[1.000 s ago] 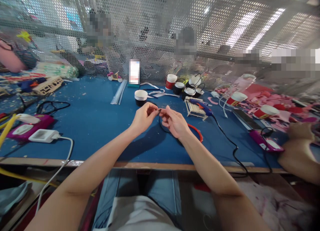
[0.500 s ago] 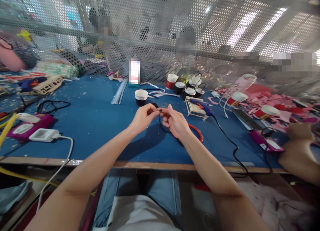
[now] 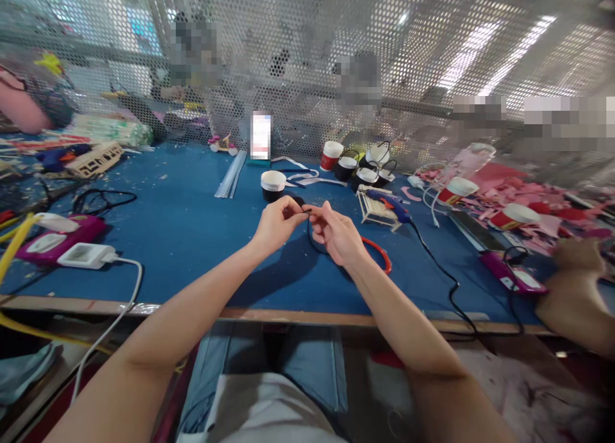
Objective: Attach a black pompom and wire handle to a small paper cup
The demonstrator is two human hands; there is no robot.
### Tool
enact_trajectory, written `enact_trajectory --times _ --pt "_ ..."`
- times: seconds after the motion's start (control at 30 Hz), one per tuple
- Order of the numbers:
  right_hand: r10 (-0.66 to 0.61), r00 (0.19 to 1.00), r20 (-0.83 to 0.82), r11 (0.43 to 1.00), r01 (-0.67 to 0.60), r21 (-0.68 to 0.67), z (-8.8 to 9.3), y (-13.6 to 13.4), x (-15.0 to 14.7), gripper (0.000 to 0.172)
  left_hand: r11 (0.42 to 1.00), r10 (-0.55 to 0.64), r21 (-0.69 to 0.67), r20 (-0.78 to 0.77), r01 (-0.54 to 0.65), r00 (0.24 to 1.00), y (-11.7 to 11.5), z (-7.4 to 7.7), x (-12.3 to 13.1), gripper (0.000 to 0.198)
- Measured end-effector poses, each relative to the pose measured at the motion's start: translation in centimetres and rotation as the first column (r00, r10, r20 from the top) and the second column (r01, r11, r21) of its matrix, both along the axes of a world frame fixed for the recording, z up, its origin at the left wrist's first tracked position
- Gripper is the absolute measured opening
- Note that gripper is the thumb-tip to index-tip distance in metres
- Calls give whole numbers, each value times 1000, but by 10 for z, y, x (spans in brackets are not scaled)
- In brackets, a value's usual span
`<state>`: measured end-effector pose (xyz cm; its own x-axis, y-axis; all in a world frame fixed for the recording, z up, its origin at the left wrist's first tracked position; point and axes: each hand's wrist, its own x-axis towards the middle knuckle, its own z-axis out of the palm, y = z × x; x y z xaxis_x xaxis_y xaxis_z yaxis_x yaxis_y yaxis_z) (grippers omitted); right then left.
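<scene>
My left hand (image 3: 278, 224) and my right hand (image 3: 339, 235) meet fingertip to fingertip over the middle of the table. Between their pinched fingertips is the end of a thin black cord (image 3: 310, 235), which hangs in a curve below my right hand. Just beyond my left hand stands a paper cup (image 3: 273, 185) with a white upper band and a black lower part. A round dark item beside the cup is partly hidden by my fingers. Under my right forearm lies a red, ring-shaped thing (image 3: 382, 254), partly covered.
Several black-and-white cups (image 3: 368, 177) with black loop handles stand at the back, beside a red cup (image 3: 331, 156). A glue gun (image 3: 391, 203) rests on a small stick frame (image 3: 377, 214). A phone (image 3: 260, 136) stands upright. A co-worker's arm (image 3: 579, 296) reaches in at right.
The view has shifted very slightly. My hands keep the same pinched position on the cord, with no other clear movement.
</scene>
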<state>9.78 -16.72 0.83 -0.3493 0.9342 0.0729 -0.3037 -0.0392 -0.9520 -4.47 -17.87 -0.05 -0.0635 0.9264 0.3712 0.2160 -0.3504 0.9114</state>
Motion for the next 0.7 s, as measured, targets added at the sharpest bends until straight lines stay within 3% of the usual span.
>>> enact_trajectory --times 0.13,0.23,0.37,0.53,0.6,0.7 --pt "17 1000 -13 1000 -17 -5 1 -3 0 37 987 117 128 -118 -102 986 -1 -1 0 12" --pt "102 994 -47 994 -104 -34 3 -5 1 35 959 205 235 -181 -160 962 0 -2 -2 14" --pt "249 965 -80 963 -256 -83 7 -9 3 33 898 315 386 -238 -208 919 4 -3 -5 17" --pt "354 933 -62 932 -357 -59 22 -15 16 36 823 417 521 -283 -227 864 6 0 -10 16" --pt "350 935 -60 936 -351 -13 28 -15 25 34 821 436 518 -293 -242 851 7 1 -13 16" --pt "214 973 -86 976 -209 62 30 -9 33 19 846 423 466 -291 -259 858 9 2 -17 16"
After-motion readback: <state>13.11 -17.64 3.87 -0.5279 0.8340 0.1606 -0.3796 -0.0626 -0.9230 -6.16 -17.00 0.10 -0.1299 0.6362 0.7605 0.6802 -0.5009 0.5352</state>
